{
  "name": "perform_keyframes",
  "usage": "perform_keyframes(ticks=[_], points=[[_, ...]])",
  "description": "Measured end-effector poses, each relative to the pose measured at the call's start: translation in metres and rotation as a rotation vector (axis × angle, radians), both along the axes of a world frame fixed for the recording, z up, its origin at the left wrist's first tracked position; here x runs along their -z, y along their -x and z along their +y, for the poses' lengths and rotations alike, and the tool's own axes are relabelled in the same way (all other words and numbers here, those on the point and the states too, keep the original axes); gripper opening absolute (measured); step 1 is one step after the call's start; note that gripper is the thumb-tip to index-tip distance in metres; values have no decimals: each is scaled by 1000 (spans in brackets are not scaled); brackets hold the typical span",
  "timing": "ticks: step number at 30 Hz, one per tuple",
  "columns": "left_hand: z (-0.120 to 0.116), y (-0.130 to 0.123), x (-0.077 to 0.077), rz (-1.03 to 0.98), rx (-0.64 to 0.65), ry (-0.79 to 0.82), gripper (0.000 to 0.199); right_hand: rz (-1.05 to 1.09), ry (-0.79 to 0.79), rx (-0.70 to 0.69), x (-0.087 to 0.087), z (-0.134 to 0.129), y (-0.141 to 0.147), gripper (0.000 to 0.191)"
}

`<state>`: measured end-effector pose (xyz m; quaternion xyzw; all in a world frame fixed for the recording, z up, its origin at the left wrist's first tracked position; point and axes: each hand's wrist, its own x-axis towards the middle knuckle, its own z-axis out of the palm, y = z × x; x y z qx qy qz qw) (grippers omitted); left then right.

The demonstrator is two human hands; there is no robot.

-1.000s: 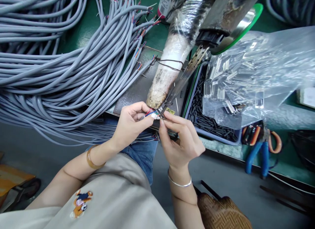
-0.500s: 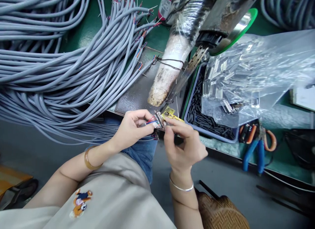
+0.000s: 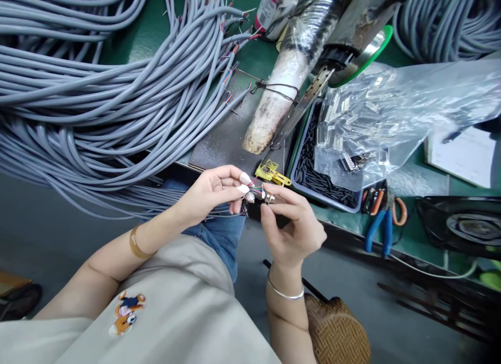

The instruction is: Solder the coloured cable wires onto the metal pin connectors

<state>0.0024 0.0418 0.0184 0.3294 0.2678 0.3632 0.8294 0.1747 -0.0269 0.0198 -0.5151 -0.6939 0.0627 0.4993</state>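
Observation:
Over the bench edge, my left hand (image 3: 225,191) pinches thin coloured wires (image 3: 257,190) between thumb and fingers. These wires run into the back of a small metal multi-pin connector (image 3: 268,197). My right hand (image 3: 293,220) grips that connector between thumb and fingers, which partly cover it. Just beyond the fingertips lies a small yellow tool (image 3: 278,177) on the bench. Grey cables (image 3: 168,201) hang below my left hand across my lap, and some dark cable ends show under the fingers.
Bundles of grey cable (image 3: 117,93) cover the bench's left side. A wrapped pipe (image 3: 270,103) and a perforated metal rod (image 3: 301,108) slant down towards my hands. To the right are a tray (image 3: 324,189) of black tube pieces, a plastic bag (image 3: 364,119) of connectors, and blue-handled pliers (image 3: 379,228).
The connector has turned, so its wires now show stretched between my hands. My left fingers have shifted back along the wires. The view has swung slightly right.

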Motion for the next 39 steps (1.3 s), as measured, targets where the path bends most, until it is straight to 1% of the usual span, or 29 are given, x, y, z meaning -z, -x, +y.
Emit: perform_keyframes(ticks=[2,3,5,7,8,11,13,14,16,17,19,21,23,26,28,30,33,35,37,39], points=[[1,3,2,-59,19,29,31,-66,-66,-14,8,-4,-1,13],[1,5,2,-78,24,34,31,-54,-50,-10,11,-5,-1,11],[-1,6,4,-88,18,12,28,42,56,36,13,-7,-2,8],[-6,6,5,-38,-9,-48,23,147,147,118,9,-8,-3,9],[-9,5,6,2,-28,-91,20,184,158,164,5,-9,-3,10],[-16,2,7,126,-110,-285,10,198,154,287,-12,-12,-3,13],[-19,0,8,201,-185,-473,3,141,238,322,-22,-13,-2,14],[-20,0,8,238,-222,-575,3,104,294,321,-26,-13,-2,15],[-19,0,8,301,-268,-754,8,42,387,291,-29,-10,0,17],[-19,1,8,324,-276,-819,11,28,419,271,-30,-8,1,18],[-19,1,8,360,-257,-887,15,41,451,220,-29,-4,2,18],[-19,2,6,370,-221,-888,15,91,459,171,-26,-1,3,16],[-19,1,3,351,-189,-848,14,170,455,129,-23,1,2,15],[-19,-2,-3,366,-141,-722,15,347,465,13,-18,0,-1,17],[-18,-4,-5,404,-114,-645,14,419,462,-46,-15,-2,-3,18],[-16,-6,-6,404,-94,-585,13,365,417,-12,-14,-3,-5,14],[-12,-9,-3,353,-94,-493,12,158,222,153,-18,-5,-5,3],[-10,-10,-1,337,-115,-459,11,25,102,218,-24,-6,-3,13],[-9,-11,0,326,-134,-462,11,-88,115,194,-28,-7,0,21],[-9,-11,-1,320,-144,-472,10,-166,186,139,-27,-8,2,20]])
